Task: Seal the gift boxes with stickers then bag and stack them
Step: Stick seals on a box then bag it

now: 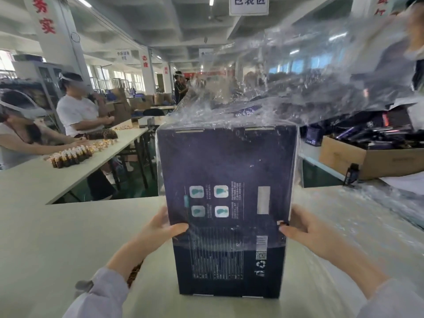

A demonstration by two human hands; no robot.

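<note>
Gripping the box (229,168) by both sides: left hand (160,228) and right hand (302,228) each have fingers (298,212) curled round a side edge, with thumbs flat on the near face, pinching bag film against the card. Neither holds anything else.

Box: dark, standing on end on the desk (68,237), square in front of the person, with the printed panel facing the camera.

Bag (286,76): clear, sits over the top of the box. Its open edge runs across the near face just below the thumbs, and the bottom strip of the box is bare. Slack film billows above the top, up and to the right.

Progress, my read: mid-bagging. The bag is mostly on but not seated.
- Left to do: draw the film down to the base, tidy the slack, stack.
- Sticker seal: pale tabs show at the top and bottom edges of the box. Can't tell if those are the stickers.
- Stack: can't make out a stack of finished boxes.

Around:
- Loose film (390,203) lies on the desk to the right.
- An open carton (367,161) of dark packs sits beyond it.
- On the left, other people sit at a side desk (34,180) with rows of small bottles (71,156).
</note>
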